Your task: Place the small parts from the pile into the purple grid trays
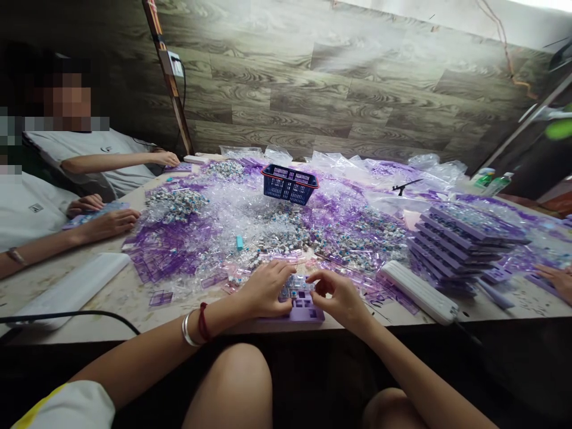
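A light purple tray (pixel 308 314) with square openings lies at the table's near edge, small clear pieces filling part of its far side. My left hand (pixel 267 289) rests over the tray's left part, thumb on the near side and fingers toward the far side, steadying it. At the tray's right side, my right hand (pixel 338 298) is curled with thumb and index finger brought close together. Whatever may be between those fingertips is too small to make out. Beyond both hands spreads a heap of small white and blue parts (pixel 281 229), mixed with clear and purple plastic pieces.
A dark blue basket (pixel 289 186) stands on the heap. Stacked purple trays (pixel 460 247) rise at the right, beside a white power strip (pixel 417 291). A long white case (pixel 74 289) with a black cable lies left. Co-workers' hands (pixel 118 220) work at the left; another hand (pixel 556 279) shows far right.
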### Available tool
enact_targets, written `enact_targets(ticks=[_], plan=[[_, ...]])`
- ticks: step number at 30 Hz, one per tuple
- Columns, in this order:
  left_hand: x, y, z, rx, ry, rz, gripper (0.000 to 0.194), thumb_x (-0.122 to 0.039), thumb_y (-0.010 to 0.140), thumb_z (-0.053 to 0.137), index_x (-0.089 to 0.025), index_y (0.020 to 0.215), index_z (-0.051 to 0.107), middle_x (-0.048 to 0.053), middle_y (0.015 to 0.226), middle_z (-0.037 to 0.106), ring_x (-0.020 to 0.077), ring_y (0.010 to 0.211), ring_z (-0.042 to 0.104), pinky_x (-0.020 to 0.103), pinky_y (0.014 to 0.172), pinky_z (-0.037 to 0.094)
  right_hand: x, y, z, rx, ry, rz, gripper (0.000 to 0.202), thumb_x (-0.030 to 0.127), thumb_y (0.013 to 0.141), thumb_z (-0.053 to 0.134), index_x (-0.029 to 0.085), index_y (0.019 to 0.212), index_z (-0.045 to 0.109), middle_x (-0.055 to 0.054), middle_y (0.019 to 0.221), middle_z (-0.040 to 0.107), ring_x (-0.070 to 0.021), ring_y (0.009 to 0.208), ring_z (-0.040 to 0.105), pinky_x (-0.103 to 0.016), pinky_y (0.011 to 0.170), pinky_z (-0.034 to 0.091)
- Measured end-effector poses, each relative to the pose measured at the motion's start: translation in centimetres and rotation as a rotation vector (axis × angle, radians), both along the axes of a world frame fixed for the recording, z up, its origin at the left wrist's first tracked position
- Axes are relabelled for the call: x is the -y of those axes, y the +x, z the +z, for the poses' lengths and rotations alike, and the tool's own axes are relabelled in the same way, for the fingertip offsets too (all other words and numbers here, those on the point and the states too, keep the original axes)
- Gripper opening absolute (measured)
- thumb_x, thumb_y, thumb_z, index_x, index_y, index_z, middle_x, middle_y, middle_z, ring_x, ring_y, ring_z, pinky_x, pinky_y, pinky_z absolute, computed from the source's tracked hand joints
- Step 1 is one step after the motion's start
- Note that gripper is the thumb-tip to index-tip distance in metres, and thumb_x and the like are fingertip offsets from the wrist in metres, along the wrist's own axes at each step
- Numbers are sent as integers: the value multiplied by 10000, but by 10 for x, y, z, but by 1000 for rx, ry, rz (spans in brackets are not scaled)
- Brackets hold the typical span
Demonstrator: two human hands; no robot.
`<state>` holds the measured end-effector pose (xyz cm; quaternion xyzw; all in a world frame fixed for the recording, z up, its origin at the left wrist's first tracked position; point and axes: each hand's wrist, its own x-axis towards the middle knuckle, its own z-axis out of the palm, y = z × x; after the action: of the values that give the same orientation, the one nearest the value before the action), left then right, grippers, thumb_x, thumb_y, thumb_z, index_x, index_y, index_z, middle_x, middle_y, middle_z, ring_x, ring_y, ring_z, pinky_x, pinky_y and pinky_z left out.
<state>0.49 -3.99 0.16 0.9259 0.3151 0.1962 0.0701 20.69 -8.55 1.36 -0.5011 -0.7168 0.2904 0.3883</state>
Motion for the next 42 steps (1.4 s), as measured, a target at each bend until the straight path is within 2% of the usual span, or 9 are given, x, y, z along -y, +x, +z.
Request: enact_targets(ticks=[4,10,14,29,42], plan=[[-1,0,0,-18,-1,-6,523,-285,681,596,-159,1175,478,120,1150,567,297,1071,505,440,935,430,0,-6,-3,55,130,62,171,122,708,543,187,839,632,-34,835,601,-112,589,553,-245,560,463],[0,0,1,-33,-30,2,527,-286,691,580,-143,1187,476,128,1177,563,301,1103,496,448,949,426,0,-15,-9,192,239,49,103,121,741,588,196,806,616,-16,719,601,-146,627,560,-266,611,462],[0,0,1,-35,-48,4,530,-287,694,570,-151,1197,469,123,1196,557,296,1119,493,438,958,423,-1,-17,-12,228,289,76,117,80,728,600,188,769,593,-10,726,618,-139,633,572,-250,615,450],[0,0,2,-36,-55,7,510,-291,699,557,-153,1182,467,125,1173,559,298,1112,494,439,951,427,-2,-17,-17,292,257,36,95,121,746,685,199,785,646,-20,812,699,-155,683,613,-264,676,467],[0,0,2,-46,-42,-7,501,-277,704,555,-156,1181,458,121,1180,558,294,1103,500,433,958,423,-6,-16,-13,295,275,92,134,67,720,681,195,759,671,-27,814,713,-154,688,636,-251,652,489]])
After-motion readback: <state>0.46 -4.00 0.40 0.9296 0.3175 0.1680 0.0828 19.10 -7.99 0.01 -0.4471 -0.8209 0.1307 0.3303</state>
